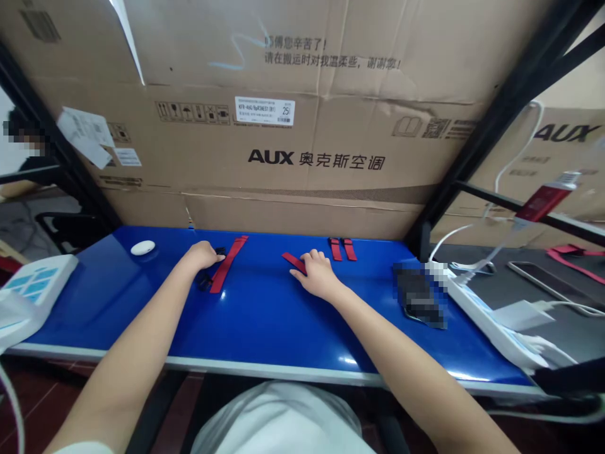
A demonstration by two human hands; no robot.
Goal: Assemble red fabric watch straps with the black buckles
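On the blue tabletop (pixel 255 328), a long red strap (pixel 229 265) lies at a slant left of centre. Just left of it my left hand (pixel 204 255) is closed, its fingers pinched at a small black piece (pixel 220 252). Another black piece (pixel 203 282) lies below that hand, by the strap's lower end. My right hand (pixel 317 272) is over a short red strap (pixel 293 261), its fingers bent and partly spread; the strap's near end is hidden under them. Two red straps with black buckles (pixel 335 249) (pixel 348 249) lie side by side at the back.
A white round object (pixel 142 248) lies at the back left, a white device (pixel 40 290) at the left edge. On the right are a dark blurred item (pixel 420 296) and a white power strip (pixel 491 321) with cables. A cardboard wall (pixel 212 170) stands behind the table.
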